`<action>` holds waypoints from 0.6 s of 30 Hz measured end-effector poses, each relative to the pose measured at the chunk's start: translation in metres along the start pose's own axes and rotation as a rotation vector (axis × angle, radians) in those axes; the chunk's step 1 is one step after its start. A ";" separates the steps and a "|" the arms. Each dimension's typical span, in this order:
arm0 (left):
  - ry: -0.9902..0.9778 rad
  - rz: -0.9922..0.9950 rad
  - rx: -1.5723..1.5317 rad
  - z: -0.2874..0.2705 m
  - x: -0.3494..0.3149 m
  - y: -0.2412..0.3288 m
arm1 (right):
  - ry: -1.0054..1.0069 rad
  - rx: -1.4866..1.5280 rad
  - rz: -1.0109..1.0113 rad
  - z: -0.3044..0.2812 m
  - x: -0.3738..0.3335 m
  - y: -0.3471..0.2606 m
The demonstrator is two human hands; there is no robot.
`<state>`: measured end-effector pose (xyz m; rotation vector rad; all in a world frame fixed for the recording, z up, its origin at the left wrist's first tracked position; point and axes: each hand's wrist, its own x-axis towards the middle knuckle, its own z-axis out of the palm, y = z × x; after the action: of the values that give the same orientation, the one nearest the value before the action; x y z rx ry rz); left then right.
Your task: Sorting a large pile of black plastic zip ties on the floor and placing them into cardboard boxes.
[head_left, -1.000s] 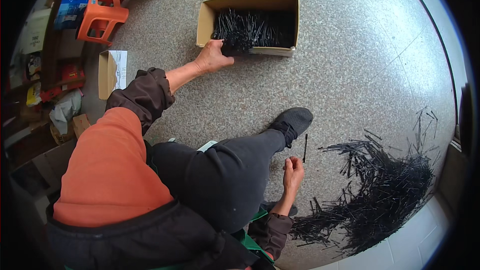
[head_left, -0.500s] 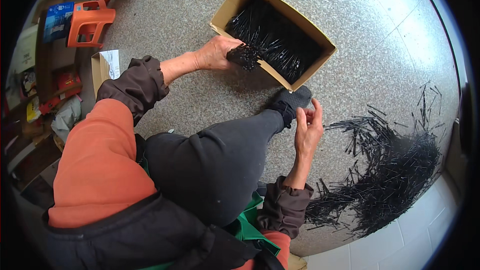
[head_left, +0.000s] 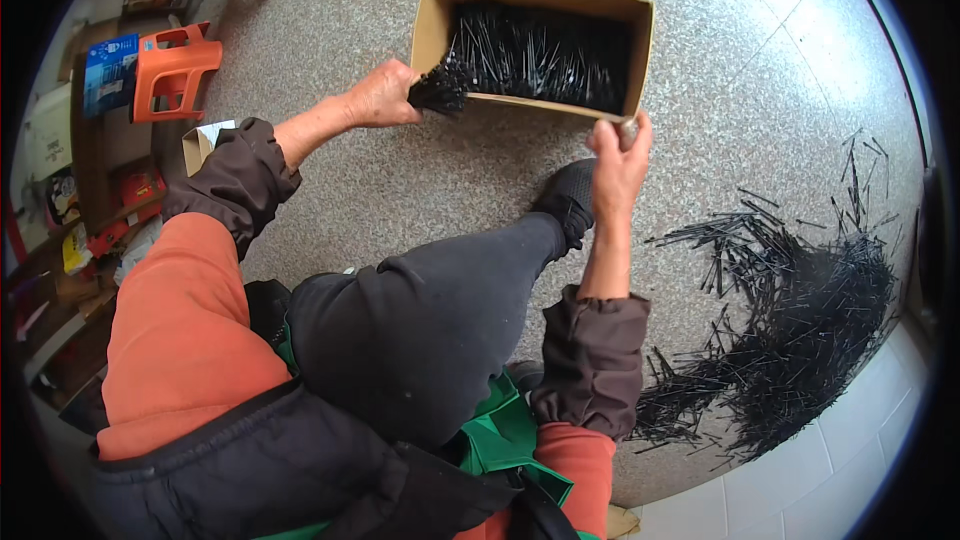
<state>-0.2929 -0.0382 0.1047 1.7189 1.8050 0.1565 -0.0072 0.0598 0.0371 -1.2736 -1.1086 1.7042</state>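
An open cardboard box (head_left: 636, 45) stands on the floor ahead of me, filled with thin black sticks (head_left: 540, 55) lying mostly side by side. My left hand (head_left: 382, 95) is closed round a bundle of black sticks (head_left: 441, 90) at the box's near left corner. The bundle's ends, which have small heads, poke out toward the box wall. At the near right corner, my right hand (head_left: 622, 165) pinches the edge of the box between thumb and fingers. Part of its fingertips is hidden behind that corner.
A large loose heap of black sticks (head_left: 810, 330) lies on the speckled floor to the right, by the white tiled wall (head_left: 785, 485). My shoe (head_left: 570, 190) is just below the box. Orange stools (head_left: 175, 75) and a small carton (head_left: 200, 145) stand left, beside cluttered shelves.
My right hand has moved up from beside my shoe and taken hold of the box's near right corner. The box has turned straighter, and my left hand has shifted left with its bundle.
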 end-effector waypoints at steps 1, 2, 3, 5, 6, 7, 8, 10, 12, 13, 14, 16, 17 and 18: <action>-0.037 -0.064 -0.034 0.004 -0.006 0.007 | -0.001 0.104 -0.015 0.004 0.013 -0.014; -0.074 -0.132 -0.164 0.012 -0.003 0.023 | -0.022 0.139 -0.024 0.000 0.025 -0.029; -0.097 -0.217 -0.252 0.019 0.001 0.037 | -0.049 0.176 -0.030 -0.003 0.034 -0.042; -0.229 -0.559 -0.733 0.030 0.020 0.074 | -0.078 0.059 -0.106 -0.013 0.040 -0.061; -0.213 -0.550 -0.862 0.036 0.030 0.094 | -0.036 0.019 -0.130 -0.018 0.038 -0.067; -0.239 -0.534 -0.964 0.047 0.038 0.102 | -0.004 -0.015 -0.151 -0.021 0.032 -0.069; -0.322 -0.559 -0.999 0.041 0.048 0.128 | 0.008 -0.023 -0.150 -0.031 0.023 -0.068; -0.312 -0.530 -1.104 0.061 0.064 0.137 | 0.114 0.017 -0.087 -0.041 0.004 -0.061; -0.285 -0.515 -1.106 0.063 0.075 0.139 | 0.175 0.043 -0.042 -0.060 -0.021 -0.043; -0.245 -0.460 -1.117 0.061 0.081 0.137 | 0.234 0.068 0.000 -0.069 -0.034 -0.032; -0.274 -0.512 -1.200 0.055 0.082 0.131 | 0.242 0.069 0.001 -0.078 -0.046 -0.022; -0.204 -0.494 -1.234 0.033 0.076 0.127 | 0.301 0.081 0.108 -0.093 -0.074 -0.002; -0.193 -0.458 -1.131 0.023 0.078 0.116 | 0.307 0.086 0.110 -0.101 -0.088 0.010; -0.150 -0.370 -0.912 0.021 0.084 0.104 | 0.332 0.048 0.162 -0.111 -0.104 0.023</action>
<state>-0.1885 0.0476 0.1096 0.7301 1.5372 0.5716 0.1251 -0.0192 0.0359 -1.5826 -0.7839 1.5493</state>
